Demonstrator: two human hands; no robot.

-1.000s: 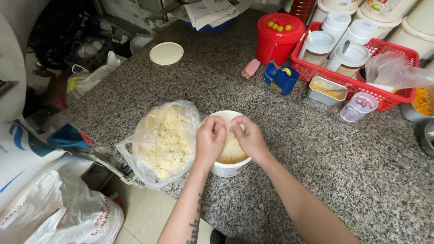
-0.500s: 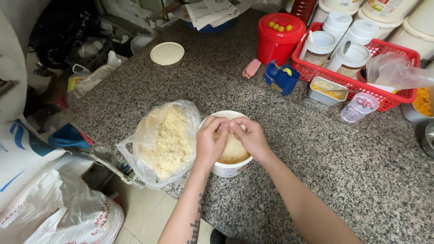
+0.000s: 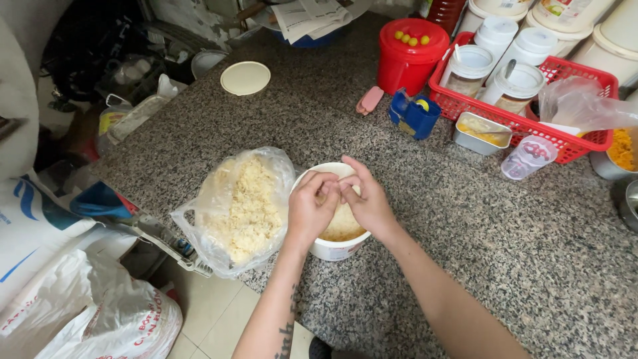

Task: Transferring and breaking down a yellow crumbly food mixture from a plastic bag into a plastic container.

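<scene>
Both hands (image 3: pixel 340 203) over white tub (image 3: pixel 337 247)

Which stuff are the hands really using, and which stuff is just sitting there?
In use:
left hand and right hand, fingers together over the white bowl
pale shredded food in the bowl
clear bag of shreds beside the bowl

Just sitting there:
red basket of jars
red tub
blue holder
round cream lid
</scene>
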